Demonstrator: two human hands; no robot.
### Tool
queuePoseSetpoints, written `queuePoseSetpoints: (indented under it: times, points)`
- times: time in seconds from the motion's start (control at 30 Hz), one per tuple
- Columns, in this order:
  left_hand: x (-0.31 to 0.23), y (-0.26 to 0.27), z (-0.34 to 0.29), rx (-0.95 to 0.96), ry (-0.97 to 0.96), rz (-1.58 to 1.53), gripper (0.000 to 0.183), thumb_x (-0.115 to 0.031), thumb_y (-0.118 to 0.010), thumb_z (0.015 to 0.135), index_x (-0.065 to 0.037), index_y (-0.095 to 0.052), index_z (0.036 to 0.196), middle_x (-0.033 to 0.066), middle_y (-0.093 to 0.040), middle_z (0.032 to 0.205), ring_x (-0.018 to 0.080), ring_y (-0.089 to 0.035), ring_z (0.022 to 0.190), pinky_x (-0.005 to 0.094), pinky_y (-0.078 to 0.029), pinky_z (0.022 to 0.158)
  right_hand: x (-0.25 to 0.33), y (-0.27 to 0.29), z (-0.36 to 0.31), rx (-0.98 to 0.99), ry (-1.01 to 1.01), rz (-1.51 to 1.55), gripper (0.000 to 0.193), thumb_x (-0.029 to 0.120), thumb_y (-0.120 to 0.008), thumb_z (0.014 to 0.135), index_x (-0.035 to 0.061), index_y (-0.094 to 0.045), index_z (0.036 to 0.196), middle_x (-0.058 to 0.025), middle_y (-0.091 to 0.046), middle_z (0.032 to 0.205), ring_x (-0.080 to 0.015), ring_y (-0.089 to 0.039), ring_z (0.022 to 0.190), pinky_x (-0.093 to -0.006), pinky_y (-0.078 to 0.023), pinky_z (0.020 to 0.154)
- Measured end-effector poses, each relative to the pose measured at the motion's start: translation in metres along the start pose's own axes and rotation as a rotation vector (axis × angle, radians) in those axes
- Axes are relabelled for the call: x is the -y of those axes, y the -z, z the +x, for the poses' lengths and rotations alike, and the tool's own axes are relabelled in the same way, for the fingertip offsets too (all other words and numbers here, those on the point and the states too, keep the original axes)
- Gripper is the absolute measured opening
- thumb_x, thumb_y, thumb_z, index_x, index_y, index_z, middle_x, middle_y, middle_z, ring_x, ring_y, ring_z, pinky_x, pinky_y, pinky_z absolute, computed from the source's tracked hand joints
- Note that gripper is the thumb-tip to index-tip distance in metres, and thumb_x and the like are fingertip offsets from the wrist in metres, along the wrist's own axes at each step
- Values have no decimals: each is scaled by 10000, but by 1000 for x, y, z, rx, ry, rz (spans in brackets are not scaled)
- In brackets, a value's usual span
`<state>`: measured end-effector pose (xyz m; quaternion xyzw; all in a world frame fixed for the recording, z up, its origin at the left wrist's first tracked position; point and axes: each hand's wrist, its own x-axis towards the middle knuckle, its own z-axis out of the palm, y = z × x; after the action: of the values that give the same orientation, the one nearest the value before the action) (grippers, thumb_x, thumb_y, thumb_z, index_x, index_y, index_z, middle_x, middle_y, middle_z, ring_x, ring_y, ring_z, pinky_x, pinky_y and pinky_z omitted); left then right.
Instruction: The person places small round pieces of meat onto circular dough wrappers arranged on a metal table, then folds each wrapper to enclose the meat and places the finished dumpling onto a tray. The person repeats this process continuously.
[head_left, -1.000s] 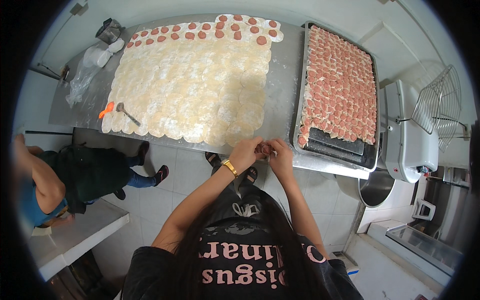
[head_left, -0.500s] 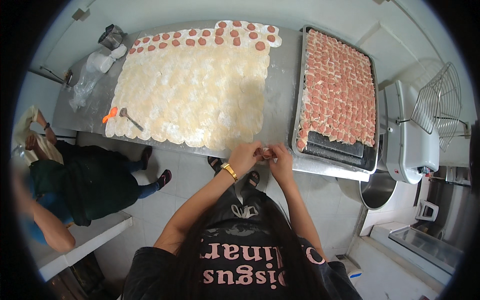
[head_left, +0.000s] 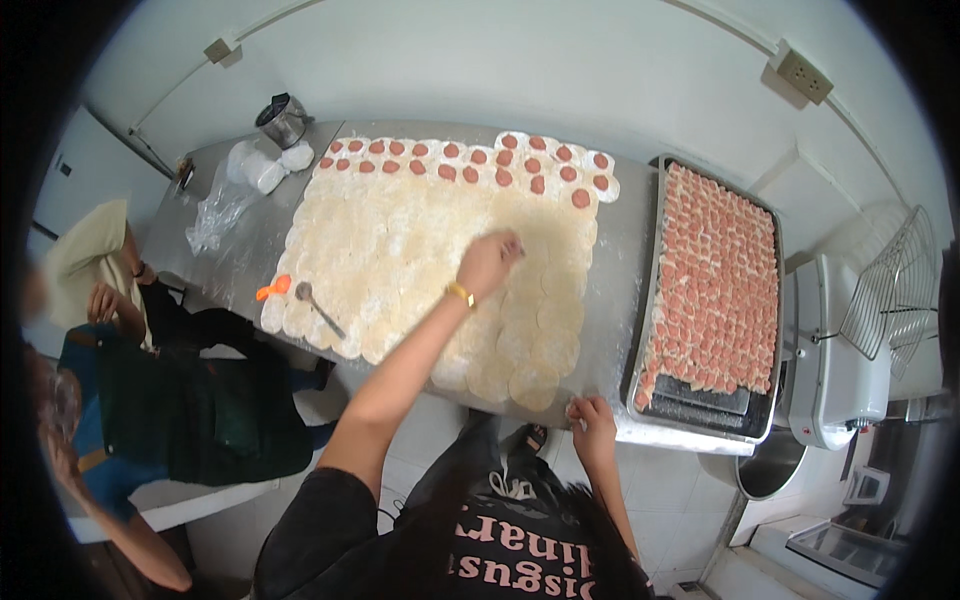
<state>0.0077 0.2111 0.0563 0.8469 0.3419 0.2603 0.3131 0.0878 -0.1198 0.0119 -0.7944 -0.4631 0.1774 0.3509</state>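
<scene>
My left hand point(head_left: 490, 262) is stretched over the floured sheet of overlapping round dough wrappers point(head_left: 390, 250), below its upper right part. Its fingers are drawn together; the tips are slightly blurred, and what they hold, if anything, cannot be made out. Along the far edge, rows of wrappers each carry a pink meat portion point(head_left: 503, 179). At the table's near edge my right hand point(head_left: 594, 422) is closed, pinching a small pale dumpling point(head_left: 573, 409) that its fingers mostly hide. Right of it, a dark-rimmed tray point(head_left: 650, 290) holds closely packed, open-topped dumplings point(head_left: 712, 280).
On the wrappers' left lie an orange tool point(head_left: 273, 288) and a spoon point(head_left: 318, 308). Beyond them are a plastic bag point(head_left: 217, 212) and a metal container point(head_left: 283, 122). A white machine point(head_left: 840, 350) with a wire guard stands right of the tray. Another person in a dark apron point(head_left: 220, 420) is at left.
My hands have parted: the left has swung up and forward over the wrappers, while the right has stayed near the table edge. The view has tilted, showing more wall.
</scene>
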Motion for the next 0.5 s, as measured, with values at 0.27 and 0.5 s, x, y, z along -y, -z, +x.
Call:
queuePoseSetpoints:
  times: [0.27,0.5]
  points:
    - [117,16,241,-50,319,290,216,-193,-646,786,-46,-686,939,201,-668,873,335,-649,852,403,-502,764,14,-4,-7,-202,-354,322,262,-66,-644,720,29,-639,964,-96,-597,921,-194,-620,859,-292,-551,680]
    - [187,-22,308,282,282,578,324,-215,-730,725,-20,-676,978,217,-634,1062,369,-610,1004,423,-503,852,46,13,-32,-398,-801,422,329,-99,-683,688,36,-619,981,-35,-598,973,-144,-593,916,-302,-539,758]
